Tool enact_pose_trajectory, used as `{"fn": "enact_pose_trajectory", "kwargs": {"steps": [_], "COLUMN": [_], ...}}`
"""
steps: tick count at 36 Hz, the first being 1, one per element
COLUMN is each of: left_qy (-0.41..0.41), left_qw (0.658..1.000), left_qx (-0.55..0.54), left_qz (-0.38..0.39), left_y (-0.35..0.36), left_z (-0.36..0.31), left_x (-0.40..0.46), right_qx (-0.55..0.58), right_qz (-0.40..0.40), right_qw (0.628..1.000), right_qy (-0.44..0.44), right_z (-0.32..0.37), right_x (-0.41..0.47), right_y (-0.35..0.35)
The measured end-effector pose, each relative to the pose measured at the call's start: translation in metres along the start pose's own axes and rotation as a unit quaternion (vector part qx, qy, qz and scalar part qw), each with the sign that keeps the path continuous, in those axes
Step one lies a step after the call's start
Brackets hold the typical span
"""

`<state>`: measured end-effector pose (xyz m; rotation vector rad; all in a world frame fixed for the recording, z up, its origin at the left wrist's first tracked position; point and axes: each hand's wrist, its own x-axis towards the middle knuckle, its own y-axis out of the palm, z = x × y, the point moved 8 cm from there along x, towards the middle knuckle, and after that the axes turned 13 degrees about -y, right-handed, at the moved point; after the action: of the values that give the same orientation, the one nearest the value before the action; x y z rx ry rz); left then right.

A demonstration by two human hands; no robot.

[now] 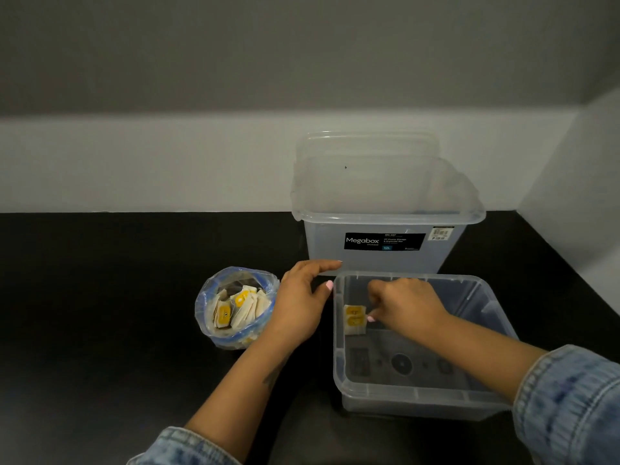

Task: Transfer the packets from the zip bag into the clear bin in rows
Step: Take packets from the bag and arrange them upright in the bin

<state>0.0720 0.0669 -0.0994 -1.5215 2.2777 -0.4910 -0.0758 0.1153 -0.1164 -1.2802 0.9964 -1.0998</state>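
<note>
Black and shiny, the tabletop (100,297) runs back to a plain wall (167,78) that is gray up high and white down low. On it sits the clear bin (419,396), wide open on top. Behind the clear bin stands a taller box (382,236) with a black label. To the left of the clear bin sits the zip bag (204,310), mouth up, with many packets (240,308) standing inside.

Two packets with yellow marks (354,319) stand on edge by the clear bin's left wall, long side going up and down. The right hand (407,305) reaches inside the clear bin and pinches them. The left hand (303,302) is just left of the clear bin, with loose fingers that hold nothing.
</note>
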Motion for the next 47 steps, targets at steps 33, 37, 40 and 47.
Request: {"fn": "enact_pose_trajectory", "kwargs": {"steps": [33,37,40,47], "left_qy": [-0.116,-0.11,-0.107,-0.095], "left_qw": [0.934,0.941,0.945,0.958], "left_qx": [0.332,0.314,0.305,0.266], "left_qz": [-0.056,-0.056,-0.058,-0.052], "left_y": [-0.164,-0.166,-0.169,-0.175], "left_z": [0.092,0.098,0.1,0.102], "left_x": [0.03,0.027,0.026,0.024], "right_qx": [0.036,-0.019,-0.034,-0.013], "right_qz": [0.013,0.067,0.083,0.047], "right_qw": [0.985,0.977,0.975,0.98], "right_qy": [-0.171,-0.199,-0.203,-0.194], "right_z": [0.193,0.207,0.211,0.201], "right_x": [0.129,0.143,0.15,0.159], "right_y": [-0.011,0.008,0.016,0.017]}}
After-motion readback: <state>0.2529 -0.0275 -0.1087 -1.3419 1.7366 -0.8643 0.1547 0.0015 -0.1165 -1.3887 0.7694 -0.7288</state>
